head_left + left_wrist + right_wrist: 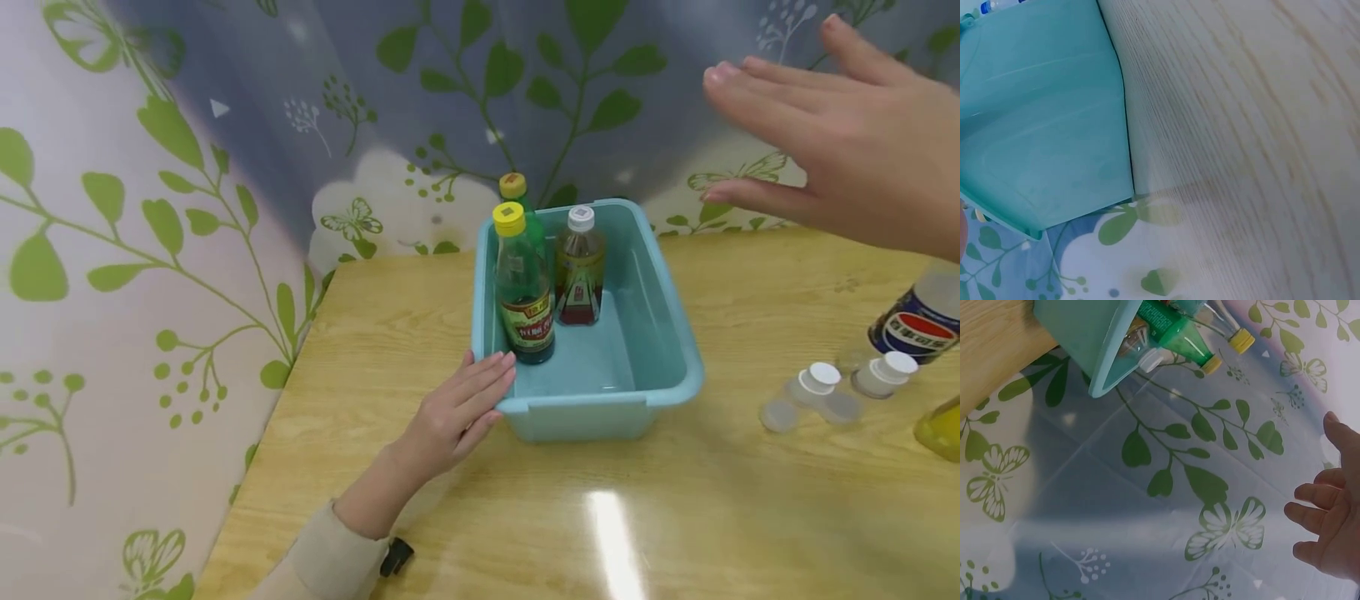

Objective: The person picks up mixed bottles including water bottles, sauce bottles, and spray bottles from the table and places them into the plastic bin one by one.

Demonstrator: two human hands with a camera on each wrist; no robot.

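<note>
A light blue plastic basin (585,414) stands on the wooden table with three bottles in it. At its left front is a dark bottle with a yellow cap (528,308); behind that stands a green bottle with an orange-yellow cap (513,185). A white-capped bottle of reddish-brown drink (580,275) is to their right. My left hand (457,412) rests on the basin's left front rim with its fingers straight. Raised at the upper right, my right hand (862,142) holds nothing, its fingers extended and thumb apart. In the right wrist view, the right hand (1335,506) is away from the basin.
Right of the basin stand two small clear bottles with white caps, one a small bottle (813,383), and a Pepsi bottle (918,321). A yellow container (941,429) is cut off at the right edge. A leaf-patterned curtain (450,100) hangs behind the table (465,533).
</note>
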